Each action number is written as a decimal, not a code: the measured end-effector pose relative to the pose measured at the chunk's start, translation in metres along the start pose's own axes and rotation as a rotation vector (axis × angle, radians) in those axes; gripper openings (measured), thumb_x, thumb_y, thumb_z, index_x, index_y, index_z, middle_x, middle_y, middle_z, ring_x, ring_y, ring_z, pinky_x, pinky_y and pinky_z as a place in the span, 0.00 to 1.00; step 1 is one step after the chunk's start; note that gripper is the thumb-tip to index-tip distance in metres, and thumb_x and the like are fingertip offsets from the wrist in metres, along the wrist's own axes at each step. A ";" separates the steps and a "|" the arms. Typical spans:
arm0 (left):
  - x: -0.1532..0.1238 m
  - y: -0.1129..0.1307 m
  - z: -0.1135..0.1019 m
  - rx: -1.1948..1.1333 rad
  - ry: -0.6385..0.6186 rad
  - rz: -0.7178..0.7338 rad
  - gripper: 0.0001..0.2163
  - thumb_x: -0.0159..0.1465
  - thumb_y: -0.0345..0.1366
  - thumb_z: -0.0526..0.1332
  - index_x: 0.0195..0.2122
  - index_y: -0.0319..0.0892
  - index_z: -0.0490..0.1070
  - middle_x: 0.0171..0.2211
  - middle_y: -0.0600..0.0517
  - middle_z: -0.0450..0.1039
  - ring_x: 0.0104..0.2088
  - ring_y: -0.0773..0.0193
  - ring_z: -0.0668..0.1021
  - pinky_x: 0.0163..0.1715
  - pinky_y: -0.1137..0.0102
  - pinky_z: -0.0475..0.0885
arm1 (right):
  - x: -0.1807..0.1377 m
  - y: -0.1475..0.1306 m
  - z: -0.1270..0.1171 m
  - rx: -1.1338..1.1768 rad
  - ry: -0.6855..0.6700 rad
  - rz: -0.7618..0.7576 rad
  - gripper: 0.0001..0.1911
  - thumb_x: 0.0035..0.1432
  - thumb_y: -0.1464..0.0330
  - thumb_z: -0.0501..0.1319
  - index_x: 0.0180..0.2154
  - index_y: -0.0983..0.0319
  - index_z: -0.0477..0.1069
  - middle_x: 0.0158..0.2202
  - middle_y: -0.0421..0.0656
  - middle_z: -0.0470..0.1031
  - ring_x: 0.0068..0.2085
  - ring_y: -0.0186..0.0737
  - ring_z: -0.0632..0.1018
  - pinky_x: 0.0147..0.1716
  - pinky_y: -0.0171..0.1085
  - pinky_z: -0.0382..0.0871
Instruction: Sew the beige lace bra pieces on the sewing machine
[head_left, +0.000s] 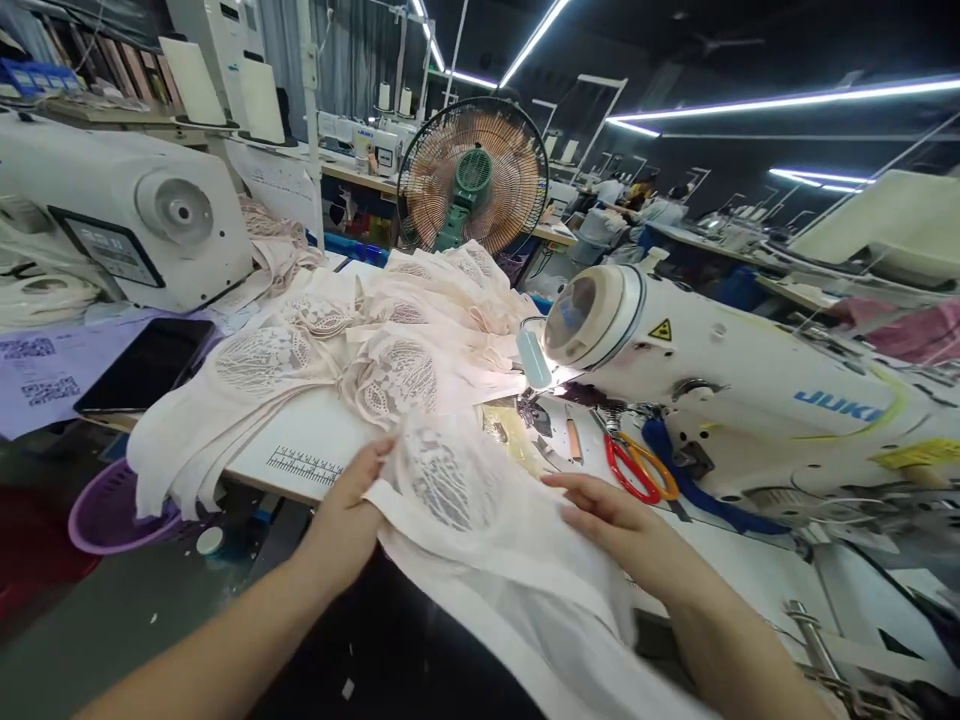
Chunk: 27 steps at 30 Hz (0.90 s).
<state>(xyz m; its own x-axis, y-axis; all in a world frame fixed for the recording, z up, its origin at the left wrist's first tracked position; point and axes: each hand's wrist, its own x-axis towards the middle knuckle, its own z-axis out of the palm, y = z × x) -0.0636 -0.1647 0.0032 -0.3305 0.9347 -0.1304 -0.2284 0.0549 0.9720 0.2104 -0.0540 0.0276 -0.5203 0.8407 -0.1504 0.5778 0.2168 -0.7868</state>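
Note:
A pale pink lace-and-fabric piece (480, 520) lies over the front edge of the sewing table. My left hand (351, 510) grips its left edge, thumb on top and fingers tucked under the cloth. On the right side of the same piece my right hand (611, 512) rests flat with its fingers stretched toward the lace. A white JUKI sewing machine (720, 390) stands just beyond my right hand, its needle area lit. Red and orange scissors (637, 468) lie under the machine arm.
A pile of similar lace pieces (375, 340) covers the table's left half. A black tablet (146, 365) and a second white machine (127, 215) sit at the left. A purple basket (112, 505) stands on the floor. A fan (472, 175) stands behind; people work at the far right.

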 end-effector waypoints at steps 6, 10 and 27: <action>0.057 0.020 -0.059 0.858 -0.006 0.395 0.29 0.49 0.30 0.51 0.55 0.46 0.67 0.53 0.52 0.69 0.55 0.53 0.68 0.55 0.65 0.62 | 0.070 -0.004 0.032 -0.530 0.191 -0.135 0.18 0.59 0.72 0.50 0.48 0.56 0.69 0.41 0.43 0.74 0.40 0.42 0.75 0.37 0.39 0.68; 0.085 0.036 -0.072 1.355 -0.122 0.315 0.32 0.51 0.28 0.48 0.59 0.49 0.64 0.42 0.49 0.72 0.44 0.54 0.74 0.43 0.67 0.69 | 0.084 -0.009 0.038 -0.714 0.269 -0.164 0.14 0.57 0.76 0.50 0.35 0.60 0.73 0.47 0.49 0.71 0.48 0.50 0.70 0.44 0.45 0.62; 0.094 -0.010 0.108 1.329 -0.767 0.727 0.23 0.66 0.37 0.53 0.59 0.28 0.58 0.58 0.37 0.62 0.58 0.51 0.66 0.57 0.59 0.63 | 0.054 0.018 0.042 -0.815 0.307 -0.356 0.15 0.57 0.77 0.53 0.46 0.63 0.70 0.47 0.49 0.74 0.49 0.45 0.72 0.47 0.42 0.67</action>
<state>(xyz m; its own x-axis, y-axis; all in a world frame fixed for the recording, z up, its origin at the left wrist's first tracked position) 0.0065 -0.0392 0.0028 0.5639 0.8180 0.1135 0.7598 -0.5677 0.3168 0.1663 -0.0253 -0.0203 -0.6296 0.7271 0.2739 0.7391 0.6691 -0.0772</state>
